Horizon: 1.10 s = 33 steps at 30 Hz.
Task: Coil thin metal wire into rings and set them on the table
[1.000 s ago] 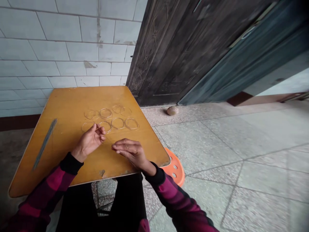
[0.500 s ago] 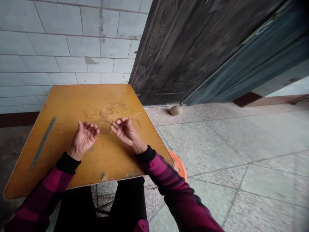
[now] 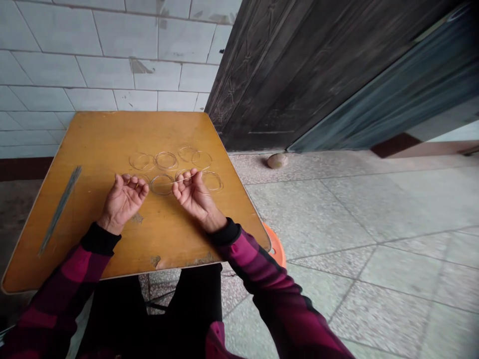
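Observation:
My right hand (image 3: 195, 198) is raised palm up over the table, thumb and fingers pinched on a thin metal wire (image 3: 206, 169) whose end sticks out to the right. My left hand (image 3: 126, 199) is level with it, palm up, its fingers curled in near the thumb; what lies in them is too fine to make out. Beyond and beneath the hands lie several thin wire rings, among them one ring (image 3: 166, 160) at the back, another ring (image 3: 161, 185) between the hands and a ring (image 3: 213, 181) to the right. The fingers partly cover some rings.
A bundle of straight grey wires (image 3: 60, 209) lies along the left side of the yellow wooden table (image 3: 112, 132). An orange stool (image 3: 276, 245) shows under the right edge. A tiled wall (image 3: 123, 75) and dark door (image 3: 262, 94) stand behind; a roundish stone (image 3: 277, 160) sits on the floor.
The view has tilted down slightly, so the table sits higher in the picture. Both hands keep nearly the same pose, and the wire at my right hand now points out less far.

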Each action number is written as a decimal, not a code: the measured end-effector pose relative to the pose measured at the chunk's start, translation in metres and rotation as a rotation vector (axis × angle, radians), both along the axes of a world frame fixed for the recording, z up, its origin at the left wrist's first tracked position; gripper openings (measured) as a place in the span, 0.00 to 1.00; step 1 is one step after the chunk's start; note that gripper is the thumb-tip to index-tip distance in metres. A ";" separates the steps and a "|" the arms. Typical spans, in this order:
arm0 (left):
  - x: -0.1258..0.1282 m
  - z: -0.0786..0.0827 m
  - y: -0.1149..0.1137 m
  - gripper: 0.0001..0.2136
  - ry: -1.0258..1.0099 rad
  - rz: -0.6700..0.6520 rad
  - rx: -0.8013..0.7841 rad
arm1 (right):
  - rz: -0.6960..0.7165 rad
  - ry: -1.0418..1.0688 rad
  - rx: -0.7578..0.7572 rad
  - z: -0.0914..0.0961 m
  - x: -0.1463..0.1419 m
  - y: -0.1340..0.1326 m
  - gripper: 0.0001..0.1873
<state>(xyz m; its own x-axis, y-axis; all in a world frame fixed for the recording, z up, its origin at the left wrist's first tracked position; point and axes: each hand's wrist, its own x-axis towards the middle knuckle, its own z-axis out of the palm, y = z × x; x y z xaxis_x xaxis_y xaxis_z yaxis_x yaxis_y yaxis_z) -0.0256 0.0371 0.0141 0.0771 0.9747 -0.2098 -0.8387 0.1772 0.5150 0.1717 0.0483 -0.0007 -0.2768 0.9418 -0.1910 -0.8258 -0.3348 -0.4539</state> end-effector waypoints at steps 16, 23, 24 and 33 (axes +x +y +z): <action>0.000 0.002 -0.002 0.22 -0.021 0.010 0.009 | 0.044 0.010 0.173 -0.009 0.008 0.003 0.13; 0.006 0.004 -0.009 0.26 -0.039 -0.123 0.003 | 0.112 0.040 0.054 -0.002 0.004 -0.003 0.26; 0.006 0.005 -0.010 0.27 -0.036 -0.143 0.006 | 0.133 0.045 0.056 -0.002 0.003 -0.004 0.27; 0.007 -0.004 -0.014 0.19 0.056 -0.467 0.074 | 0.399 0.010 0.054 0.001 0.001 -0.012 0.24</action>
<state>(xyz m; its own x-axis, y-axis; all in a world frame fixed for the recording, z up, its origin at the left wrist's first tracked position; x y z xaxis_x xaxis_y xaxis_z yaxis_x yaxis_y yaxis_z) -0.0191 0.0233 0.0097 0.5011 0.8509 -0.1577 -0.6489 0.4900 0.5821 0.1731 0.0361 0.0004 -0.6241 0.7688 -0.1394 -0.6404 -0.6055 -0.4724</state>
